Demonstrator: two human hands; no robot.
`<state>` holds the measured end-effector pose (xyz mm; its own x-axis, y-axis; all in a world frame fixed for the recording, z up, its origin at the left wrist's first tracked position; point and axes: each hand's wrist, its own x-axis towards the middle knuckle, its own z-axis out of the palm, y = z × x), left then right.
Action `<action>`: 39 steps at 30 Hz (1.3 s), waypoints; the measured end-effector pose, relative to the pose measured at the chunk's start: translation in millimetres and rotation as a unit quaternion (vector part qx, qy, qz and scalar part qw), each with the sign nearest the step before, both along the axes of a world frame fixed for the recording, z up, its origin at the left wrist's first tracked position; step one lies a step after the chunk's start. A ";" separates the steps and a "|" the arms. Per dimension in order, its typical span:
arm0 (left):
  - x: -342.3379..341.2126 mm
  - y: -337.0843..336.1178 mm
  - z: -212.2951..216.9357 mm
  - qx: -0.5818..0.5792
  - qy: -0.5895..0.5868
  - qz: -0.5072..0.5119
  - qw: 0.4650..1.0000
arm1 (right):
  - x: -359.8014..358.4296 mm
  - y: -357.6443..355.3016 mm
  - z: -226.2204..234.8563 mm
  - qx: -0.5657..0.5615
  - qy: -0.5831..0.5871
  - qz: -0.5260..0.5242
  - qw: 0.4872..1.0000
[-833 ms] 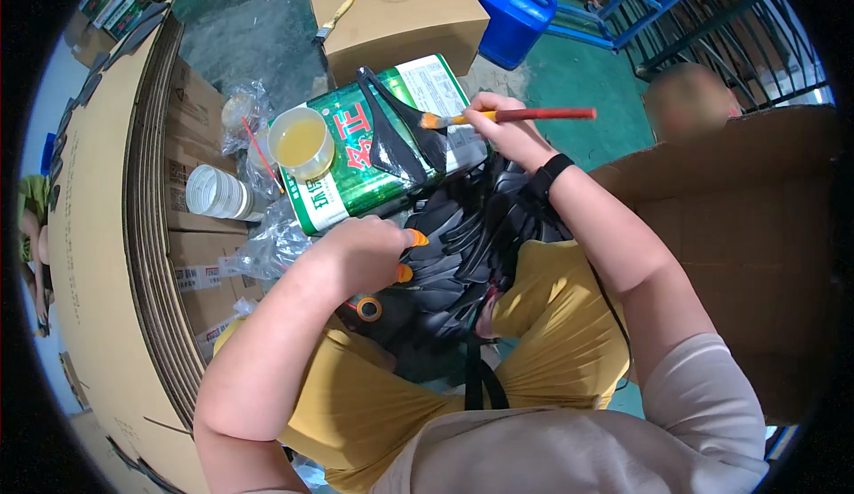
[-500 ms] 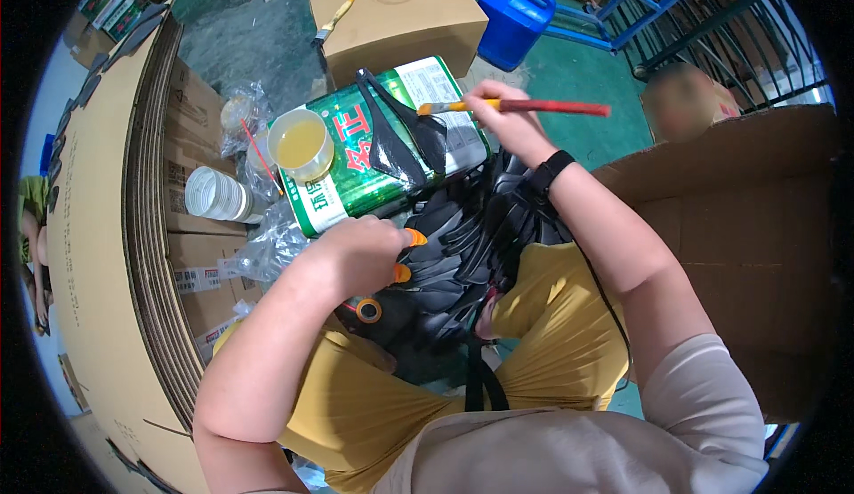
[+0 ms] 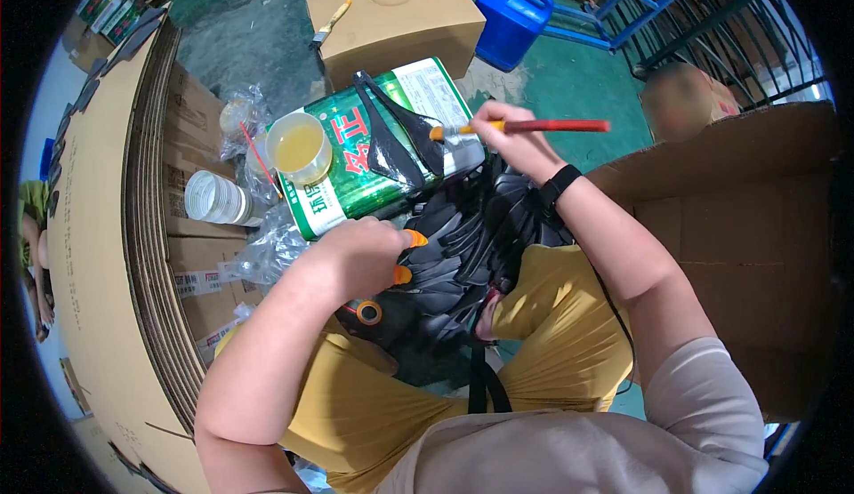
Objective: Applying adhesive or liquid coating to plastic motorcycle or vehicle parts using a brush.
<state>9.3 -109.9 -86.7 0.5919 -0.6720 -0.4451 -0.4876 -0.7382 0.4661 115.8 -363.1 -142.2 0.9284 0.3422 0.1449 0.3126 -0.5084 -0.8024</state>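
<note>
Nearest, between the yellow trousers (image 3: 569,307), a big heap of black pieces (image 3: 445,249) lies in a messy pile, and I cannot tell whether any of those have been brushed. The left hand (image 3: 369,254) is right by the heap, with orange covers (image 3: 416,239) on two of its fingers (they look like little hats). There is a narrow gap between those two fingers, but I cannot tell if they hold anything. A bit farther on, a green and white tin (image 3: 356,199) lies on its side, and two long black pieces rest on top of it, close together. The left black piece (image 3: 384,143) has a bright, wet-looking shine low down, so I think it has had some brushing. The right black piece (image 3: 420,129) seems to be the one being done now. The right hand (image 3: 511,138) has its fingers closed around a red-handled paintbrush (image 3: 560,126), and the brush tip is at that piece's outer edge; I cannot tell if it touches. A clear cup (image 3: 304,174) of yellow liquid stands on the tin, with plenty left in it. So the job looks only partly done, with a whole heap off the tin. Farther off, another brush (image 3: 331,24) lies on a closed cardboard box (image 3: 391,36).
</note>
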 end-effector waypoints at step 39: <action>2.8 0.3 -6.8 0.037 0.049 0.012 0.998 | 23.3 36.4 -1.0 -0.030 -0.086 0.066 0.994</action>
<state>12.1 -109.6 -93.5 0.5583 -0.6213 -0.5499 -0.4248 -0.7833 0.4538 139.1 -326.7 -143.2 0.8384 0.4720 0.2726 0.5091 -0.4995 -0.7009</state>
